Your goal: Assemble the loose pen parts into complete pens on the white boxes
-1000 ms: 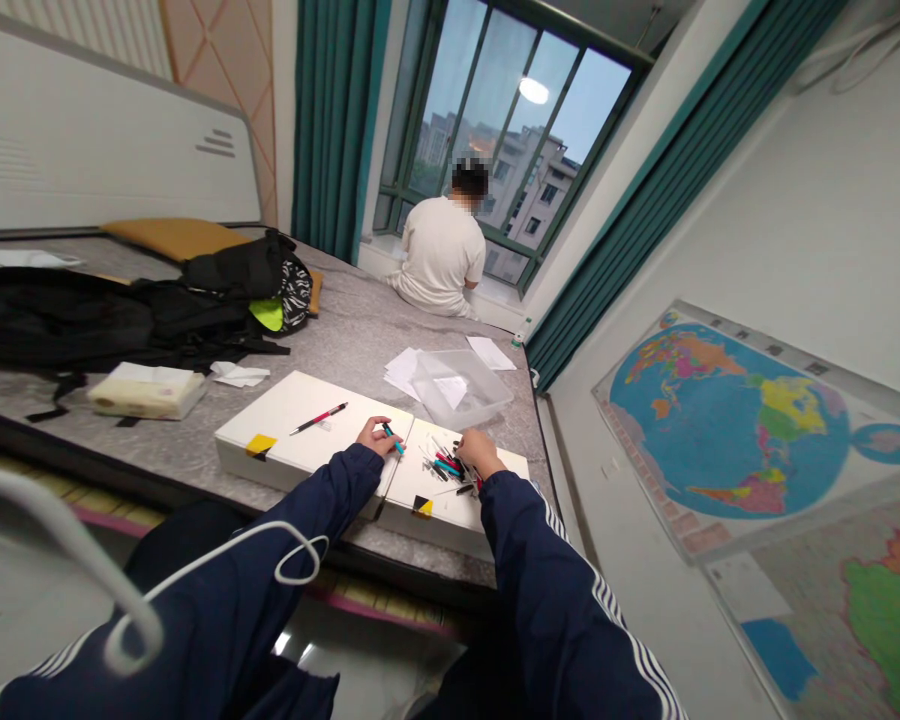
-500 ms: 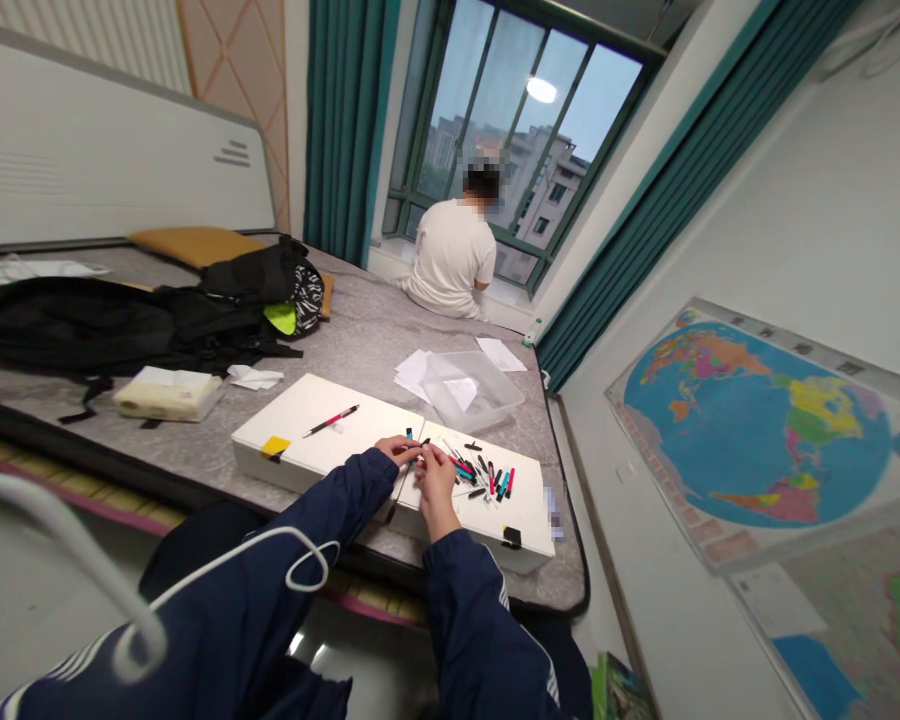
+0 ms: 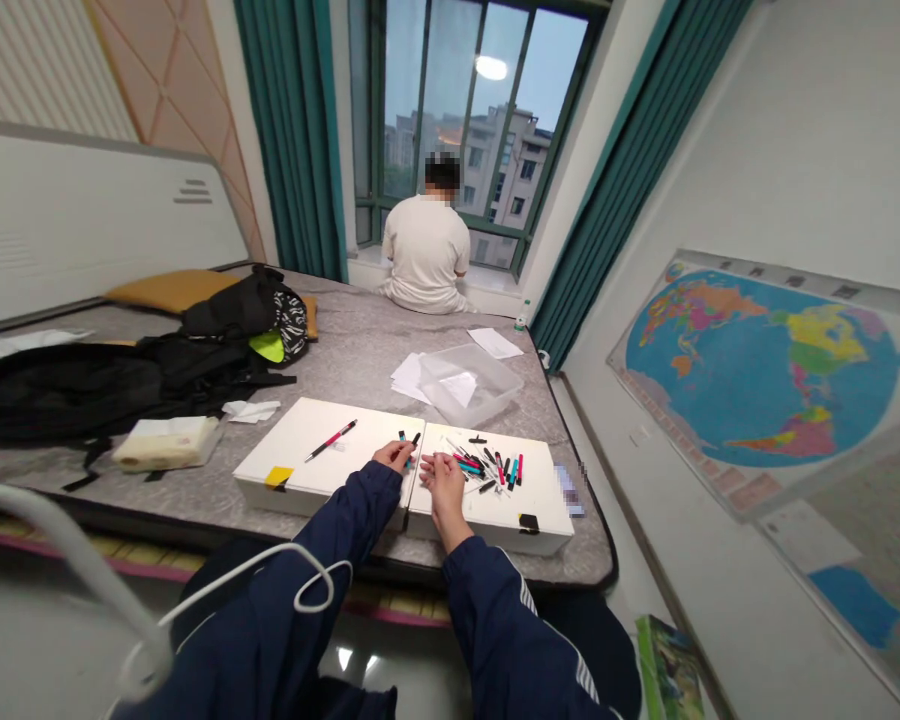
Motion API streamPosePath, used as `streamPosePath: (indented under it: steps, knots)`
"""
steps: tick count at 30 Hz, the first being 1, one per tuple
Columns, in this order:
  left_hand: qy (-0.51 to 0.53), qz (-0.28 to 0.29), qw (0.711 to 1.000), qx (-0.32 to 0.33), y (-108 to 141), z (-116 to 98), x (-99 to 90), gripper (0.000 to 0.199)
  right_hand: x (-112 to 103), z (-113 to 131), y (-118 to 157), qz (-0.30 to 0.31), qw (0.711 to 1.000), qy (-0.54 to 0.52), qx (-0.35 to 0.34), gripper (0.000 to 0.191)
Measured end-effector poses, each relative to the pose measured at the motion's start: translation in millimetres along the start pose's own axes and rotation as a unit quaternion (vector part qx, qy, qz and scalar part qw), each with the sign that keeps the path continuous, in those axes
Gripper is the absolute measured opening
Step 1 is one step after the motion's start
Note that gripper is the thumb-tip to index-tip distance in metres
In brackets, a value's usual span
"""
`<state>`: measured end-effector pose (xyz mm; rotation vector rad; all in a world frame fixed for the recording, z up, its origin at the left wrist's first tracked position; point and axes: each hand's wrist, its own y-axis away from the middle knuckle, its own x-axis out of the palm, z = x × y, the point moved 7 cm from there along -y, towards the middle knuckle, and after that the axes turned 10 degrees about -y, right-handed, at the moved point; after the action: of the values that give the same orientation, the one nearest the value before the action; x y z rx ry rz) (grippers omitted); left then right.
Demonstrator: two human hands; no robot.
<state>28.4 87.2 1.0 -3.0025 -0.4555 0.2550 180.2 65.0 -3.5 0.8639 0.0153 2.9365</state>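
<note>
Two white boxes lie side by side on the bed, the left box (image 3: 270,450) and the right box (image 3: 480,520). My left hand (image 3: 394,456), over the left box's right edge, is closed on a small black pen part (image 3: 416,438). Just to the right, my right hand (image 3: 444,482) has its fingers drawn together above the right box; anything in them is too small to name. Beyond it lies a pile of pen parts (image 3: 499,468), black, red, teal and clear. A red and black pen (image 3: 331,440) rests on the left box.
Behind the boxes are a clear plastic bin (image 3: 487,400) and paper sheets (image 3: 495,343). A tissue pack (image 3: 166,444) and a black backpack (image 3: 105,375) lie to the left. A white cable (image 3: 270,550) hangs over my left sleeve. A person (image 3: 425,250) sits by the window, facing away.
My hands have moved apart; before, they met over the seam between the boxes. The black part now shows in my left hand. The view has tilted and shifted.
</note>
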Motion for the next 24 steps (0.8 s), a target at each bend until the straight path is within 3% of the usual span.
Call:
streamPosePath:
  steps: [10,16,24]
  knots:
    - [-0.145,0.033,0.988,0.051,0.5,-2.1,5.5,0.025,-10.6,6.9,0.3,-0.058,0.998,-0.015,-0.036,0.029]
    - [-0.142,0.059,0.985,0.083,4.8,-18.3,6.2,0.022,-11.3,6.8,-0.6,-0.049,0.998,-0.007,-0.033,0.033]
    - [-0.129,0.044,0.986,0.092,6.6,-22.5,3.4,0.028,-8.0,15.0,4.9,-0.042,0.998,0.023,-0.03,0.029]
